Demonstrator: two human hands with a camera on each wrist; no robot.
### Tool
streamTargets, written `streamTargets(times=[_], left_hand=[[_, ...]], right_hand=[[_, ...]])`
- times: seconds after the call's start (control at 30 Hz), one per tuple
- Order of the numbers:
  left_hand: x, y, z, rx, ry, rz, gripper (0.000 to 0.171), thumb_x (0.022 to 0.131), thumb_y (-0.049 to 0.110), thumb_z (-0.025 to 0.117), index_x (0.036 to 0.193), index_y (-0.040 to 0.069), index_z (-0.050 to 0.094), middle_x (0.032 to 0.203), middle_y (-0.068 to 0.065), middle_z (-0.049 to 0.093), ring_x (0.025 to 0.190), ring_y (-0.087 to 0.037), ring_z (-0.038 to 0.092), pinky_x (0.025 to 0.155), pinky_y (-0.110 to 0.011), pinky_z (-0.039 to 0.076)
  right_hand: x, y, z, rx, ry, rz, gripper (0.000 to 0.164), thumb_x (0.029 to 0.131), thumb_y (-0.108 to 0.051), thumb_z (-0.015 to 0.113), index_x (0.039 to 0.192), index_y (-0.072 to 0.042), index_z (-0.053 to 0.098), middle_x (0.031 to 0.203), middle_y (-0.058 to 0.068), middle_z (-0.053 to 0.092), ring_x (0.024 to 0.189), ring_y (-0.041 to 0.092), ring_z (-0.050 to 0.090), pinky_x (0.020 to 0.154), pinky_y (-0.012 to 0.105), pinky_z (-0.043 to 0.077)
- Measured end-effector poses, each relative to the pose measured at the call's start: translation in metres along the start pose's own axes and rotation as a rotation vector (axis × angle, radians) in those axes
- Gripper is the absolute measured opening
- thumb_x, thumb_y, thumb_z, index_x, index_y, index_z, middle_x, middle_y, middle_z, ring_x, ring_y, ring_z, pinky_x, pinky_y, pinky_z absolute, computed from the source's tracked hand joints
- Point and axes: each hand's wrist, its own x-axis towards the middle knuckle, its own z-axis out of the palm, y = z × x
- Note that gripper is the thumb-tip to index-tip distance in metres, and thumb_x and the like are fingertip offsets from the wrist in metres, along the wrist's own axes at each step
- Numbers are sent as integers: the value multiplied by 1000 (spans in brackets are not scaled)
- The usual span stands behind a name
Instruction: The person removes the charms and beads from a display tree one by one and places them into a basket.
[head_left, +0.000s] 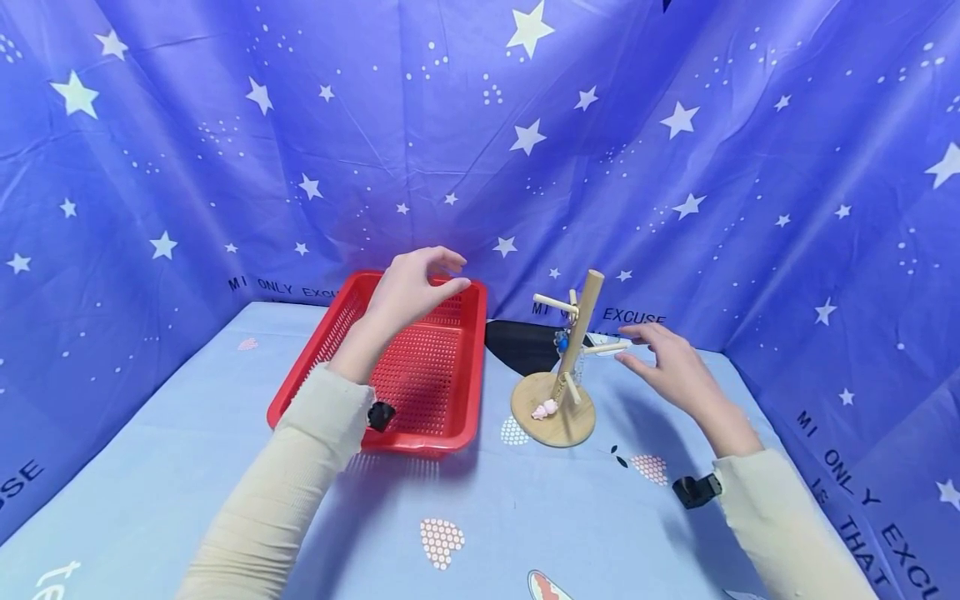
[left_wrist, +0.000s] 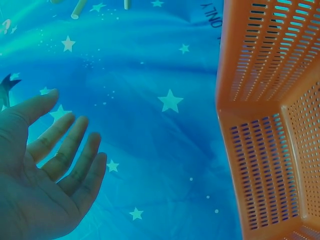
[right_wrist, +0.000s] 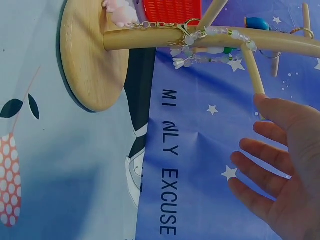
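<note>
My left hand (head_left: pixel 412 287) hovers over the red plastic basket (head_left: pixel 480 367), fingers loosely bent and holding nothing. To its right stands a wooden stand (head_left: pixel 585 312) with short pegs and a round base. My right hand (head_left: pixel 671 367) is beside the stand, fingers relaxed; in the right wrist view its thumb overlaps the end of a peg (right_wrist: pixel 253 70), and whether they touch cannot be told. On that peg hangs a beaded bracelet (right_wrist: pixel 220 31). A pink figure keychain (right_wrist: pixel 122 12) hangs low by the base, and a blue charm (right_wrist: pixel 257 23) hangs higher up.
The table has a light blue patterned cloth (head_left: pixel 480 508). Behind and at both sides hangs a blue star-print curtain (head_left: pixel 450 125). The basket and the stand are side by side near the back, with a small gap between them.
</note>
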Motion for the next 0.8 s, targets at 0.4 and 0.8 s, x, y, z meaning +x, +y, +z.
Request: streamTargets(times=[0.4, 0.8], left_hand=[[-5, 7, 4, -33, -1, 19, 36, 90, 31, 73, 122, 16, 68, 118, -4, 72, 112, -22, 69, 97, -40, 56], [-11, 17, 14, -55, -12, 22, 36, 90, 31, 73, 123, 16, 68, 118, -4, 72, 112, -23, 68, 98, -41, 55]], right_hand=[[3, -2, 8, 141, 66, 10, 32, 96, -17, 66, 123, 0, 64, 118, 22, 68, 104, 39, 67, 91, 54, 55], [3, -1, 17, 321, 125, 136, 25, 97, -23, 65, 113, -4, 71, 105, 17, 74, 82, 6, 67, 67, 17, 52]])
